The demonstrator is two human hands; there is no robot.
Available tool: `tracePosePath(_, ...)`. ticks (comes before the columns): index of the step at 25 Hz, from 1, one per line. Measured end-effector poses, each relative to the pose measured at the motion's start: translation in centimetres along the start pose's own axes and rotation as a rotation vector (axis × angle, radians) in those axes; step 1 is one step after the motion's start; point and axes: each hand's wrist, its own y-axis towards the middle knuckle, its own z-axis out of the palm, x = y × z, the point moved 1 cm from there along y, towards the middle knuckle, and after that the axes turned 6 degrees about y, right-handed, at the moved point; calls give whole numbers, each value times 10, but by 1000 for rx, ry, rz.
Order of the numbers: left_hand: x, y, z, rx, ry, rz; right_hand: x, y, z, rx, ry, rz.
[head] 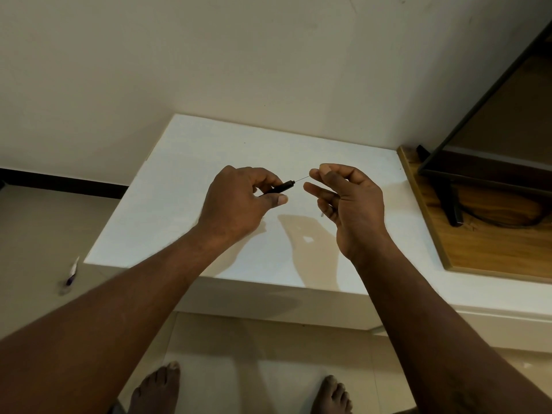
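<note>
My left hand (239, 201) grips a small black cylindrical tool (280, 187) by its handle, above the white ledge (191, 180). A thin wire or needle (302, 178) sticks out of the tool's tip toward the right. My right hand (346, 201) pinches the far end of that wire between thumb and forefinger, its other fingers loosely curled. A small pale object peeks out below the right hand's fingers; what it is I cannot tell. Both hands hover over the middle of the ledge, a short gap between them.
A wooden board (484, 246) lies on the ledge at right, carrying a dark flat screen (490, 121) on a black stand (451, 201) with a cable. Walls meet behind the ledge. A scrap of wrapper (70, 276) lies on the floor at left. My bare feet (158, 389) stand below.
</note>
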Motion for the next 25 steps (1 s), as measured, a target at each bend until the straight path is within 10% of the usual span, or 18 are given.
tracePosePath(25,-12,-6,5,181,-223,33,7,-8,7,120,-162,-275)
